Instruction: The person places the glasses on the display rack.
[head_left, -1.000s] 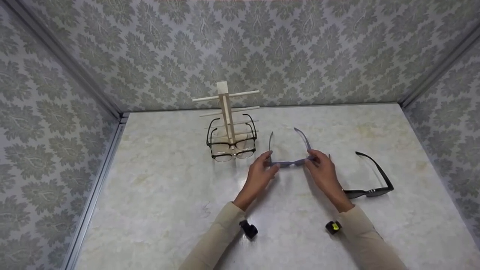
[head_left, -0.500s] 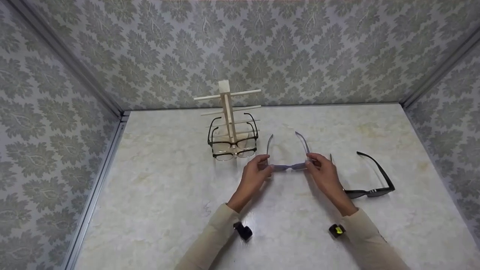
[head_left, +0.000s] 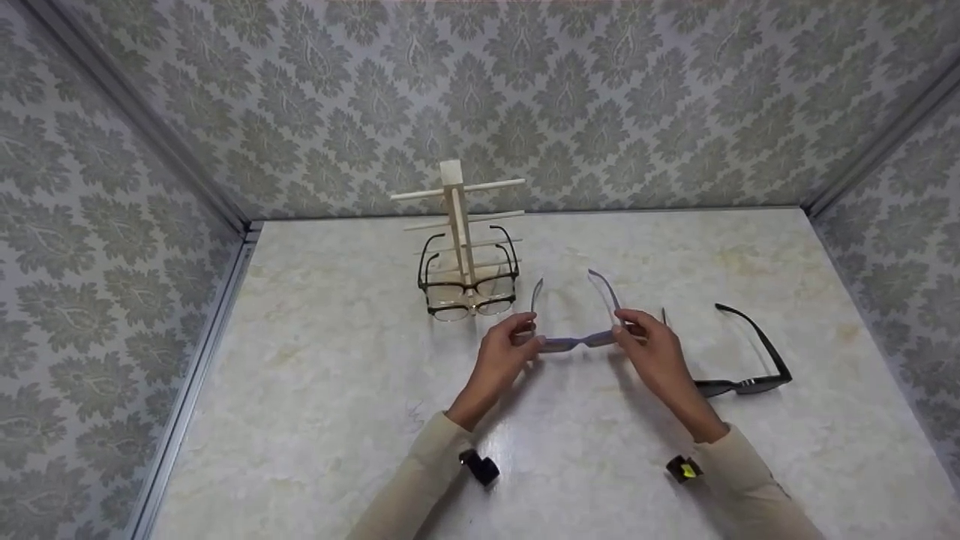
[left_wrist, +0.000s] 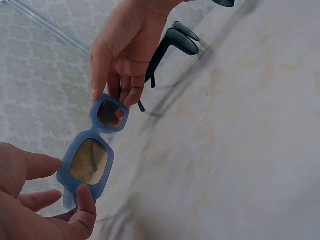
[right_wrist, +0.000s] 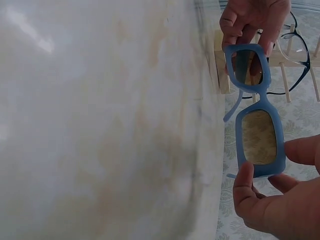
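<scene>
Blue-framed sunglasses (head_left: 559, 345) with tinted, squarish lenses are held between both hands, temples unfolded and pointing toward the back wall. My left hand (head_left: 504, 354) pinches the left end of the frame by the hinge. At the opposite end my right hand (head_left: 654, 356) pinches the other hinge corner. In the right wrist view the blue sunglasses (right_wrist: 260, 132) face the camera, thumb and fingers at the frame's outer edges. Behind and left of them stands a wooden glasses rack (head_left: 455, 206) with crossbars; two pairs of dark-rimmed eyeglasses (head_left: 469, 287) hang low on it.
Black sunglasses (head_left: 750, 385) lie unfolded on the table right of my right hand, partly hidden by the wrist. Patterned wall panels (head_left: 525, 97) enclose the marbled table (head_left: 315, 420) at the back and both sides.
Both hands have brought the blue sunglasses slightly toward the front of the table, still gripping both ends. The rack and black sunglasses stay in place, with a small shift of the head view.
</scene>
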